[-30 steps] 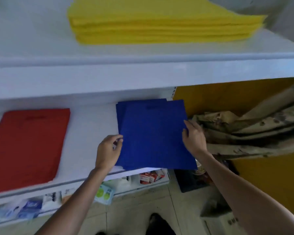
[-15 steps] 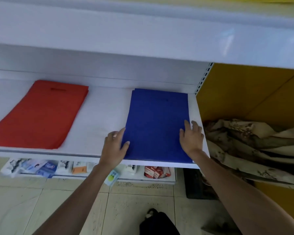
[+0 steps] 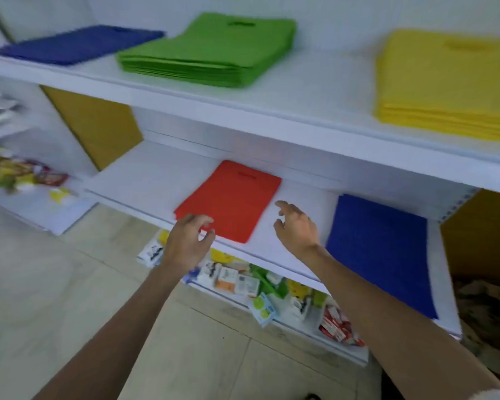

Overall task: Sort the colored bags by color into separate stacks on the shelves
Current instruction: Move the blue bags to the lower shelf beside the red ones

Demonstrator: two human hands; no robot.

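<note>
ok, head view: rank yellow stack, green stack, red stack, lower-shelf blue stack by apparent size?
1. yellow stack, though cropped at the frame edge
2-3. lower-shelf blue stack and green stack: alike, unranked; blue sits nearer the camera
4. red stack

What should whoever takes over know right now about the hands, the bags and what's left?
Left hand: empty, fingers loosely curled over the front edge of the red stack.
Right hand: empty, open, over the middle shelf between red stack and lower blue stack.
Top shelf: upper blue stack, green stack, yellow stack.
Done: visible bags lie in single-colour stacks.
Left: blue sits in two stacks; probably merge them.
</note>
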